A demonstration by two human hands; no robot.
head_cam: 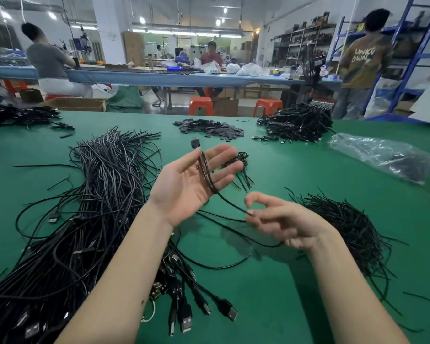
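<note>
My left hand (191,180) is raised palm-up over the green table (271,281), fingers straight. A thin black cable (210,181) lies across its palm and fingers, its plug end (195,143) poking above the fingertips. My right hand (281,219) is lower and to the right, blurred, pinching the same cable between thumb and fingers. From there the cable runs on in a loop over the table.
A big heap of black USB cables (90,219) fills the left. A pile of thin black ties (353,224) lies right, a small coiled bundle (238,165) beyond my left hand. Farther back: small black pieces (209,129), bundled cables (298,125), plastic bag (382,155). People work behind.
</note>
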